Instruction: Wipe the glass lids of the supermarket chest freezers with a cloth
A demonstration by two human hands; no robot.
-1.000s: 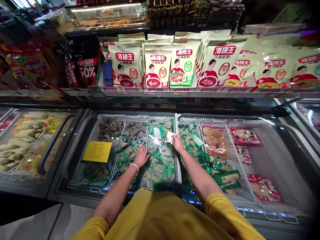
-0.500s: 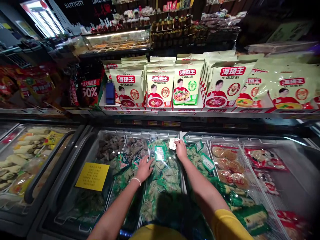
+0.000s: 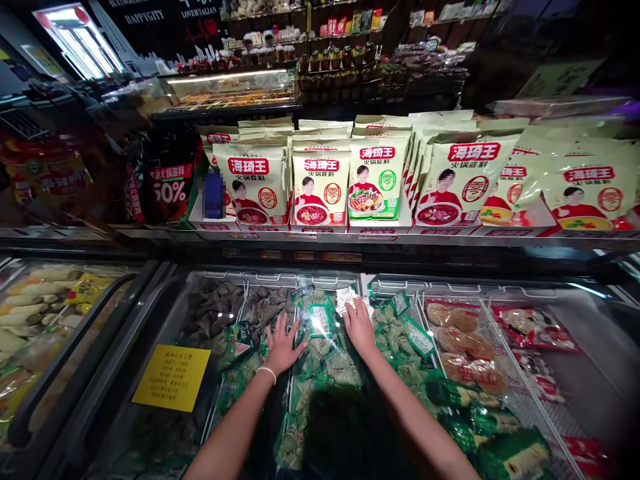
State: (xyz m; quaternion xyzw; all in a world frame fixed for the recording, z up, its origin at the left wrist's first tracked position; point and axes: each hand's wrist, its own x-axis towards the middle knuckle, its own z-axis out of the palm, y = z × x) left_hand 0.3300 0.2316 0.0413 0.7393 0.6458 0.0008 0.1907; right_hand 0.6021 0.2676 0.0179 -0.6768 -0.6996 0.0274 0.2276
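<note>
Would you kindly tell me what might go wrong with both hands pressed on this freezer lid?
The left hand and right hand lean flat on the glass lid; it might slide or strain under that weight. The white cloth under the right hand lies by the lid seam and could snag there.

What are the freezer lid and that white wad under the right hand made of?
Lid: clear glossy glass, it seems; glare streaks, food visible through. Wad under right hand: soft matte white, crumpled; cloth or paper, cannot tell.
</note>
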